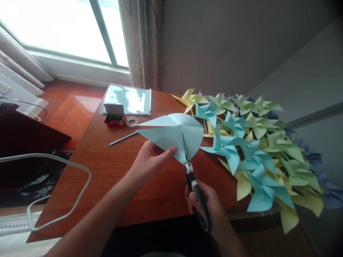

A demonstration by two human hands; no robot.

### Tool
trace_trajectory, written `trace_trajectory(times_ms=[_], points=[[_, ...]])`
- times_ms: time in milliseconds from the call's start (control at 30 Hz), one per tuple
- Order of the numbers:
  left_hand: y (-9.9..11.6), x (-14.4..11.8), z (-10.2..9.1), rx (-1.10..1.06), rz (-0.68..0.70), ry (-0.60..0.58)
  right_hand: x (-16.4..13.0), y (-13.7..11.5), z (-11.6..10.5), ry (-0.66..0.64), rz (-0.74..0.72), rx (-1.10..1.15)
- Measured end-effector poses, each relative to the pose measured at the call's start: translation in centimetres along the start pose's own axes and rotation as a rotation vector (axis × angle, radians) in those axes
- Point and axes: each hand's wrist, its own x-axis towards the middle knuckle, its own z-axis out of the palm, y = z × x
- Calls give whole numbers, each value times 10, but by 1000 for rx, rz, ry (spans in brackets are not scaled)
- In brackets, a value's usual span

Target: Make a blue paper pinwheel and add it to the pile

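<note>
My left hand (pixel 154 157) pinches a light blue sheet of paper (pixel 163 137) by its near edge, thumb on top, and holds it above the table. One slit runs from the paper's left corner toward a small mark near its middle. In my right hand (pixel 205 200) is a pair of scissors (pixel 190 176) with black and white handles, my fingers in the loops. The scissor blades lie across the near corner of the paper and point toward its middle. The part of the lower blade under the paper is hidden.
Many paper pinwheels (pixel 225 146) in blue, yellow, green and purple cover the right side of the wooden table (pixel 150 200). Beyond my left hand lie a thin blue stick (pixel 123 138), a tape roll (pixel 132 122), an opened small box (pixel 114 116) and packaged blue paper (pixel 128 100). A white cable (pixel 87 189) loops at left.
</note>
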Motion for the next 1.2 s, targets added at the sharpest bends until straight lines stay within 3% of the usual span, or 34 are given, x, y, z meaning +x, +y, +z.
trace_trajectory(times_ms=[800, 1200], points=[[-1, 0, -2, -11, -4, -2, 0, 0, 2, 52, 14, 21], [-5, 0, -7, -3, 17, 36, -2, 8, -1, -24, -41, -14]])
